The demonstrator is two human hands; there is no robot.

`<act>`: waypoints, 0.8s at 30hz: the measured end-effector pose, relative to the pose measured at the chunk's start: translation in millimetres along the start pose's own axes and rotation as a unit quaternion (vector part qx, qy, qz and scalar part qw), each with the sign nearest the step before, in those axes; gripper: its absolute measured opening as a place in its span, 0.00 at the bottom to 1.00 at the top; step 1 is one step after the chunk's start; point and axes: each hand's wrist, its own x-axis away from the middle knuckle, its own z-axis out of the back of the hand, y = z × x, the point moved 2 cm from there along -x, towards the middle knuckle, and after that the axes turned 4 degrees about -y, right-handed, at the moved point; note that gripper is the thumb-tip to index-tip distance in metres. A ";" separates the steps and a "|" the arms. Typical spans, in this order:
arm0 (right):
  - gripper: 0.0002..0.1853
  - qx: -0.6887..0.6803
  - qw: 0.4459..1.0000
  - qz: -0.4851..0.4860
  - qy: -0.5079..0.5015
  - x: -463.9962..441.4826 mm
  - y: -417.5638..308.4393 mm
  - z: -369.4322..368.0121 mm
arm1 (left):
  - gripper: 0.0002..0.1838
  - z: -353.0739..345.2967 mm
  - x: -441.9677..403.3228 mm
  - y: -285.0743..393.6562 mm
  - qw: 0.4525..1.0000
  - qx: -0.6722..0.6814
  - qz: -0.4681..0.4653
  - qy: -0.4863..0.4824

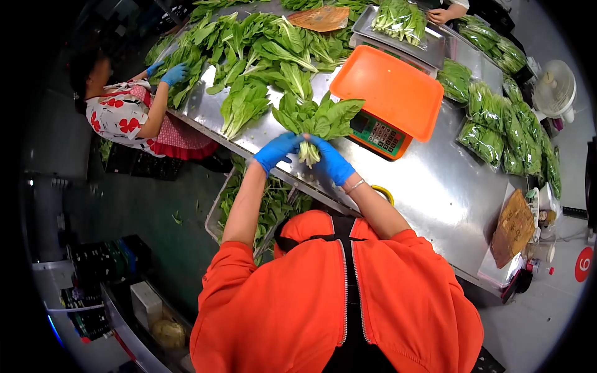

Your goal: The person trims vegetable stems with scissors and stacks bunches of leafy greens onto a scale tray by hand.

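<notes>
Both my hands wear blue gloves and hold one bunch of leafy greens [318, 119] over the near edge of the metal table. My left hand [278, 151] closes round the left side of the pale stems. From the right, my right hand [333, 160] wraps the same stems, the cut ends pointing toward me. Just beyond the bunch, to the right, stands a weighing scale [380, 135] with an orange tray [388, 90]. Another bunch of greens [244, 107] lies on the table to the left.
Loose greens [249, 46] heap the table's far side. Bagged greens [488, 124] are stacked at right near a fan [555, 90]. A co-worker [127, 115] in blue gloves stands at left; another person's hand [440, 15] shows top right. A crate of leaves [214, 211] sits below the edge.
</notes>
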 end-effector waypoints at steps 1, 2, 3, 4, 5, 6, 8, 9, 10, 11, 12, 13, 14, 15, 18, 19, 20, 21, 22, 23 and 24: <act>0.14 0.005 1.000 0.010 0.009 7.3 -5.3 -15.7 | 0.30 4.1 -5.0 -12.7 0.983 0.177 0.011 -0.046; 0.14 0.013 1.000 0.012 0.016 10.7 -9.5 -23.0 | 0.28 5.9 -10.4 -24.8 0.933 0.347 0.022 -0.090; 0.13 0.021 0.999 0.014 0.022 13.9 -13.5 -29.4 | 0.26 5.1 -17.0 -38.0 0.908 0.404 0.002 -0.109; 0.13 0.020 0.999 0.014 0.023 13.2 -14.6 -28.6 | 0.26 1.2 -19.0 -44.0 0.908 0.404 0.003 -0.110; 0.14 0.089 0.996 -0.002 0.032 11.7 -15.5 -27.6 | 0.25 -2.7 -19.9 -50.0 0.895 0.430 -0.015 -0.114; 0.15 0.158 0.986 -0.020 0.040 10.6 -14.9 -27.0 | 0.25 -6.6 -19.8 -55.1 0.881 0.457 -0.032 -0.117; 0.19 0.401 0.910 -0.083 0.061 22.3 -28.1 -58.7 | 0.26 -12.8 -11.7 -50.3 0.854 0.509 -0.051 -0.092; 0.20 0.448 0.893 0.027 0.020 11.9 -21.7 -51.7 | 0.26 -13.4 -9.0 -50.2 0.863 0.493 -0.092 -0.061; 0.21 0.489 0.861 0.137 -0.022 4.8 -18.5 -53.7 | 0.27 -13.4 -7.2 -48.3 0.870 0.474 -0.134 -0.029; 0.21 0.489 0.861 0.137 -0.022 -0.4 -22.9 -48.2 | 0.27 -12.9 -7.0 -45.3 0.870 0.474 -0.134 -0.030; 0.23 0.586 0.810 0.026 -0.018 -2.9 -29.9 -53.7 | 0.26 -10.6 -4.3 -39.4 0.878 0.456 -0.143 -0.001; 0.24 0.668 0.739 -0.086 -0.014 -3.2 -35.3 -59.2 | 0.25 -8.9 -1.4 -33.0 0.885 0.438 -0.153 0.028; 0.24 0.668 0.739 -0.085 -0.014 -2.7 -40.6 -68.7 | 0.25 -9.7 1.5 -25.3 0.886 0.437 -0.154 0.028; 0.24 0.667 0.737 -0.107 -0.024 -2.7 -43.9 -77.5 | 0.24 -8.6 4.4 -17.6 0.875 0.447 -0.168 0.080; 0.27 0.648 0.746 -0.149 -0.045 -0.1 -52.1 -94.0 | 0.21 -4.2 1.7 -13.5 0.850 0.455 -0.211 0.160; 0.29 0.621 0.767 -0.158 -0.027 1.8 -53.9 -95.6 | 0.22 -1.1 1.9 -14.8 0.833 0.485 -0.217 0.153; 0.32 0.594 0.787 -0.167 -0.010 3.7 -56.2 -97.8 | 0.22 2.4 2.1 -15.3 0.815 0.514 -0.224 0.146; 0.37 0.544 0.824 -0.153 0.043 11.0 -59.9 -99.6 | 0.23 3.2 6.6 -8.2 0.754 0.611 -0.242 0.024; 0.37 0.547 0.828 -0.104 0.066 24.8 -65.5 -99.9 | 0.24 7.3 19.5 0.9 0.706 0.653 -0.275 -0.007; 0.37 0.549 0.830 -0.055 0.087 42.5 -71.4 -97.0 | 0.23 13.5 15.9 -5.0 0.659 0.680 -0.321 0.020; 0.40 0.649 0.751 0.013 0.118 58.5 -72.6 -80.3 | 0.23 20.8 12.4 -12.8 0.608 0.702 -0.367 0.049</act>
